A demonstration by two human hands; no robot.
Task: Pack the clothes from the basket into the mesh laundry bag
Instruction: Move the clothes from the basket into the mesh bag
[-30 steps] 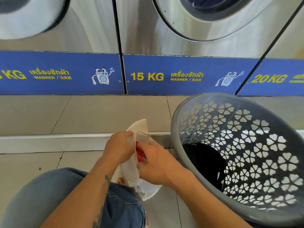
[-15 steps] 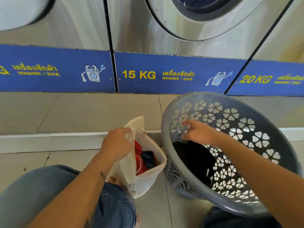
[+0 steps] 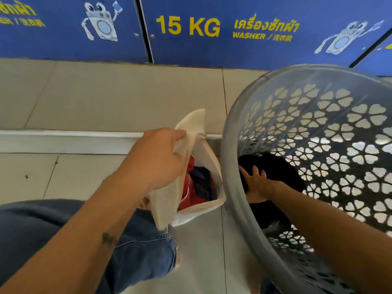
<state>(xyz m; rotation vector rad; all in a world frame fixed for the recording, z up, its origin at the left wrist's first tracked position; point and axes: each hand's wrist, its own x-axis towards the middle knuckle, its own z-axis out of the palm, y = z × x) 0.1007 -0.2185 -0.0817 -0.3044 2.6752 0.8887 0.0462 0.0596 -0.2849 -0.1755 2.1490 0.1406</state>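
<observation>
Now, by size, everything placed against the basket:

Washer panels point(image 3: 212, 28): blue band behind the basket, yellow "15 KG" and "WASHER" lettering, cartoon washer figures.

Floor point(image 3: 106, 96): beige tiles left of the basket, a pale raised strip running across toward its rim.

Basket point(image 3: 231, 166): grey plastic, flower-shaped cut-outs in the wall, tipped so its mouth faces the camera.

Jeans point(image 3: 137, 240): blue denim leg of the person, left of and below the basket.

Black garment point(image 3: 280, 166): dark clothing lying deep inside the basket, against its lower wall; edges hard to trace in shadow.

Mesh laundry bag point(image 3: 167, 198): white, held mouth-open just beside the basket's left rim, its right side touching or nearly touching the rim, cannot tell which.

Red garment point(image 3: 189, 187): already inside the bag, left of the basket.

Dark blue garment point(image 3: 203, 181): inside the bag beside the red one, nearer the basket.

Left hand point(image 3: 157, 160): left of the basket, fingers clenched on the bag's upper edge.

Right hand point(image 3: 257, 183): inside the basket, fingers spread and curling onto the black garment; a closed hold not visible.
</observation>
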